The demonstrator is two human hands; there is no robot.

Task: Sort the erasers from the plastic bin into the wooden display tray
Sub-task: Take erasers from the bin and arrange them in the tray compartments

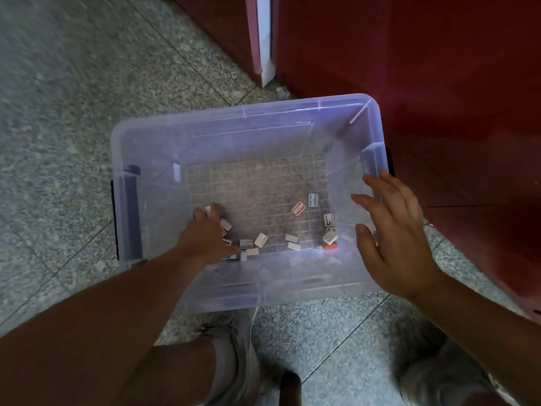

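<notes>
Erasers [260, 239]: about fifteen, too blurred for a firm count, along the near side of the bin floor; one red eraser [330, 247], the rest pale.
Bin [246, 111]: one, clear plastic, on the floor, its right edge near the red cabinet [439, 83].
My left hand [205, 235]: inside the near-left corner, fingers curled over erasers; I cannot tell whether it grips any.
My right hand [389, 235]: fingers spread, at the right rim.
Room: tiled floor [58, 112] lies open on the left.

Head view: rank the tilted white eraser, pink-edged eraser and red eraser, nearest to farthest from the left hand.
1. tilted white eraser, just right of the left hand.
2. pink-edged eraser, farther right and back.
3. red eraser, far right.
</notes>
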